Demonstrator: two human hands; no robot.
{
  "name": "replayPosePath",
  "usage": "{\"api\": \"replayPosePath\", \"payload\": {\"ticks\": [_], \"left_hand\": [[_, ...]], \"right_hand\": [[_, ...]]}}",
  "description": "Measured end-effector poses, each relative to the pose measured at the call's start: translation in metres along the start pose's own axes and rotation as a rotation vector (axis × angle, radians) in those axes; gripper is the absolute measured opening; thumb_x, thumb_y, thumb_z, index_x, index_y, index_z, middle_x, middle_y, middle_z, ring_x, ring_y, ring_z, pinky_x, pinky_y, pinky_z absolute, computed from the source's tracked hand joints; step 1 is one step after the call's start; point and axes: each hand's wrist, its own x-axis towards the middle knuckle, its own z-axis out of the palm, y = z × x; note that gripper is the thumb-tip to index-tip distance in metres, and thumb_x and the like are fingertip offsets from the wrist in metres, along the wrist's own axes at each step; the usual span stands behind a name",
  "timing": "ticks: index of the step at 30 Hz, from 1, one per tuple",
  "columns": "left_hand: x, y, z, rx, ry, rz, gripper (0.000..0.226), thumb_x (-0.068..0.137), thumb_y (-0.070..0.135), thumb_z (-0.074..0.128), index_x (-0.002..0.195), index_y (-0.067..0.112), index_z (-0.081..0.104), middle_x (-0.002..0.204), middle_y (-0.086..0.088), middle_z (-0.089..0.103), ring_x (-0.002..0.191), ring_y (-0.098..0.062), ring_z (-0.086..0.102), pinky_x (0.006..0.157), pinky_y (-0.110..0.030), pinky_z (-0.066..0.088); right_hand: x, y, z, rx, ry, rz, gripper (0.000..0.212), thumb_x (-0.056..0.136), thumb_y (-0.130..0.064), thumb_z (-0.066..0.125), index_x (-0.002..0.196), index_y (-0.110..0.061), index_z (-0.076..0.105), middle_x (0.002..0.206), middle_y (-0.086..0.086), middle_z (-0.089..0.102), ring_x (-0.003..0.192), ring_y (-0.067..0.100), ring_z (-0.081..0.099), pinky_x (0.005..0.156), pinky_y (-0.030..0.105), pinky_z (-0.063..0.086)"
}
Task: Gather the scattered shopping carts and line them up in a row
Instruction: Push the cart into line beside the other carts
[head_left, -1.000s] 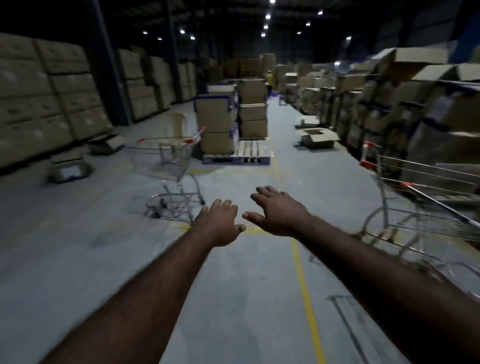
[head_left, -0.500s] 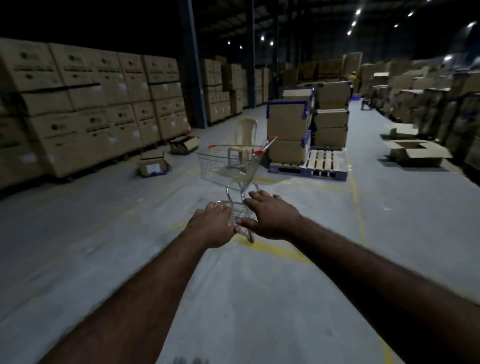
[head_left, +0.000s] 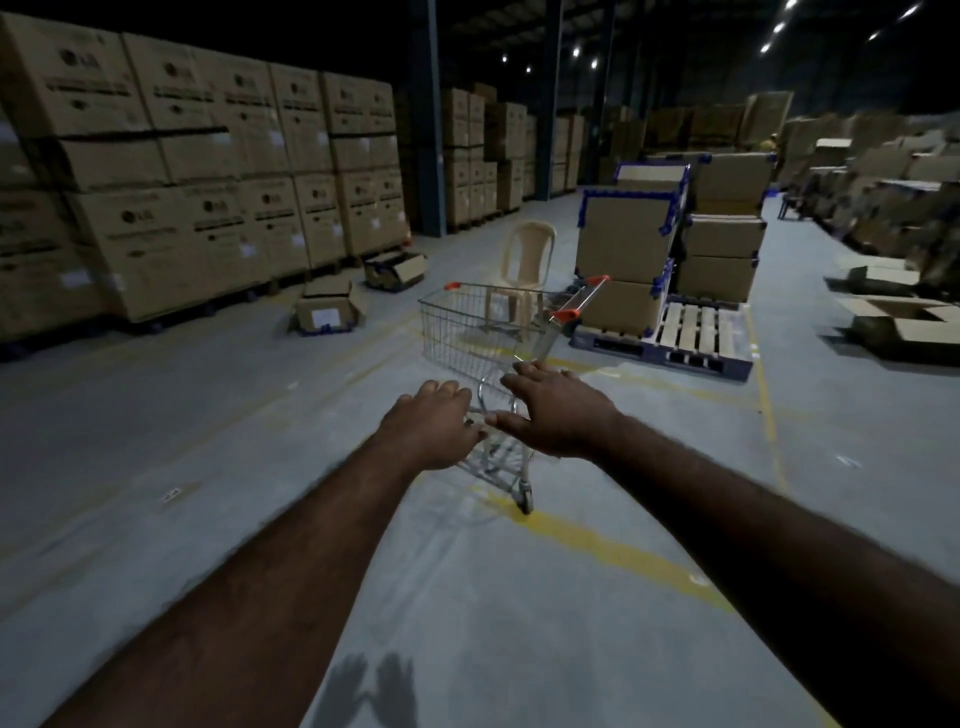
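Note:
One metal shopping cart (head_left: 488, 332) with orange handle ends stands alone on the grey floor ahead, its handle on the far right side, near the pallet. Both arms stretch forward, palms down. My left hand (head_left: 428, 423) and my right hand (head_left: 558, 410) hover in front of the cart's lower frame, fingers spread, holding nothing. They hide part of the cart's base. The cart lies some way beyond the hands, untouched.
A beige plastic chair (head_left: 522, 260) stands just behind the cart. A blue pallet (head_left: 670, 345) with stacked cartons sits to the right. Tall carton stacks (head_left: 197, 176) line the left; loose boxes (head_left: 327, 312) lie on the floor. A yellow floor line (head_left: 597, 545) crosses below the cart.
The view has swung left and moved closer. The carts on the right have left the frame, and the single cart now sits centred behind my hands and looks larger.

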Motion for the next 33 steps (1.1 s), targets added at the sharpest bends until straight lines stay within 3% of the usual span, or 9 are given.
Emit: {"api": "replayPosePath", "payload": {"ticks": [9, 18, 26, 33], "left_hand": [[0.210, -0.039, 0.024, -0.067, -0.037, 0.098, 0.071, 0.098, 0.058, 0.042, 0.153, 0.015, 0.030, 0.159, -0.006, 0.031, 0.145, -0.027, 0.027, 0.112, -0.047, 0.032], [0.400, 0.006, 0.064, -0.109, -0.052, 0.235, 0.059, 0.099, 0.055, 0.044, 0.144, 0.016, 0.042, 0.151, -0.006, 0.041, 0.138, -0.025, 0.035, 0.105, -0.047, 0.037], [0.590, 0.050, 0.095, -0.186, -0.063, 0.139, 0.063, 0.098, 0.056, 0.045, 0.149, 0.021, 0.037, 0.154, -0.005, 0.040, 0.140, -0.024, 0.035, 0.107, -0.048, 0.039], [0.719, 0.071, 0.112, -0.269, -0.124, 0.026, 0.048, 0.095, 0.057, 0.048, 0.124, 0.019, 0.054, 0.127, -0.006, 0.057, 0.117, -0.024, 0.049, 0.093, -0.047, 0.047]], "right_hand": [[0.153, 0.093, 0.020, 0.009, -0.015, 0.136, 0.074, 0.099, -0.065, 0.039, 0.156, -0.018, 0.032, 0.165, 0.009, 0.027, 0.150, 0.026, 0.024, 0.120, 0.046, 0.026], [0.257, 0.239, 0.055, -0.024, -0.025, 0.236, 0.070, 0.100, -0.062, 0.042, 0.154, -0.019, 0.035, 0.161, 0.008, 0.034, 0.147, 0.025, 0.029, 0.116, 0.046, 0.031], [0.379, 0.409, 0.085, 0.001, -0.067, 0.137, 0.070, 0.098, -0.065, 0.043, 0.155, -0.026, 0.035, 0.159, 0.006, 0.037, 0.146, 0.025, 0.032, 0.116, 0.048, 0.033], [0.488, 0.529, 0.089, -0.005, -0.101, 0.079, 0.070, 0.099, -0.062, 0.045, 0.153, -0.017, 0.040, 0.159, 0.009, 0.038, 0.146, 0.027, 0.034, 0.113, 0.043, 0.036]]}}
